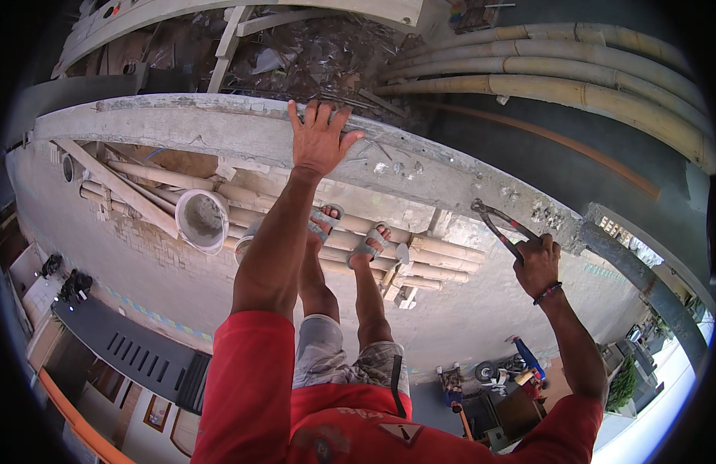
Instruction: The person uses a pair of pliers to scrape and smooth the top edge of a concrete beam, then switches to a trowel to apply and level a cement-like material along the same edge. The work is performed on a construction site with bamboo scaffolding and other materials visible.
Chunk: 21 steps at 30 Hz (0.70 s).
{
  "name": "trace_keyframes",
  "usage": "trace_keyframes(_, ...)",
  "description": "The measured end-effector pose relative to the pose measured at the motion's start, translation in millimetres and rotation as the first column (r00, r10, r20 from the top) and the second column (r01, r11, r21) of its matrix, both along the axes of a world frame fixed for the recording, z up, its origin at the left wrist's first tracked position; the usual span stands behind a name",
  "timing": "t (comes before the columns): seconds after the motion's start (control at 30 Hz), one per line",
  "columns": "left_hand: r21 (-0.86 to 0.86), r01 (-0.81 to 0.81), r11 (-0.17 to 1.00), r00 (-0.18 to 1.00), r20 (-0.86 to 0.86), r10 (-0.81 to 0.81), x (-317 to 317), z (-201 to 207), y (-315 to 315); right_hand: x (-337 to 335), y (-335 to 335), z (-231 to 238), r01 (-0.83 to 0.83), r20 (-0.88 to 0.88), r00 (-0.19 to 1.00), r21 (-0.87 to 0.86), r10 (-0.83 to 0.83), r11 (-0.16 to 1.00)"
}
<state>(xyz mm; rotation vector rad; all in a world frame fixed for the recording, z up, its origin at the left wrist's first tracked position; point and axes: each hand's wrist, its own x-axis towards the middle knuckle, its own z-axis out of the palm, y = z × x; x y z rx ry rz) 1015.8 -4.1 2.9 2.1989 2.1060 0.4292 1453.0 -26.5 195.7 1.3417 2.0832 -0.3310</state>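
Observation:
My left hand (319, 139) rests on the top edge of a long grey concrete beam (219, 131), fingers spread and holding nothing. Farther right, my right hand (537, 263) is closed round the handles of a pair of metal pincers (479, 206). Their handles stand apart, and the jaw end lies against or close by the rough face of the beam; I cannot tell whether it touches. Chipped patches and thin wire bits mark the beam between my hands.
Under my sandalled feet run bamboo scaffold poles (447, 257), high above a paved ground. A white bucket (209, 249) of grey mortar sits left of my legs. More bamboo poles (574, 89) lie beyond the beam. A dark pipe (636, 271) stands right. People (453, 394) and a motorbike (489, 371) are below.

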Motion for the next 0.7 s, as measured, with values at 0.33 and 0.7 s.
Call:
trace_keyframes(0.33,0.000,0.025,1.000,1.000,-0.016,-0.025,0.3,-1.2,2.7,-109.8,89.9,21.6,-0.491,0.268,0.841,0.017,0.470,0.871)
trace_keyframes(0.7,0.029,0.012,1.000,1.000,0.021,-0.012,-1.3,-1.0,0.5,-152.5,95.5,25.7,-0.596,0.397,0.713,-0.089,0.578,0.798)
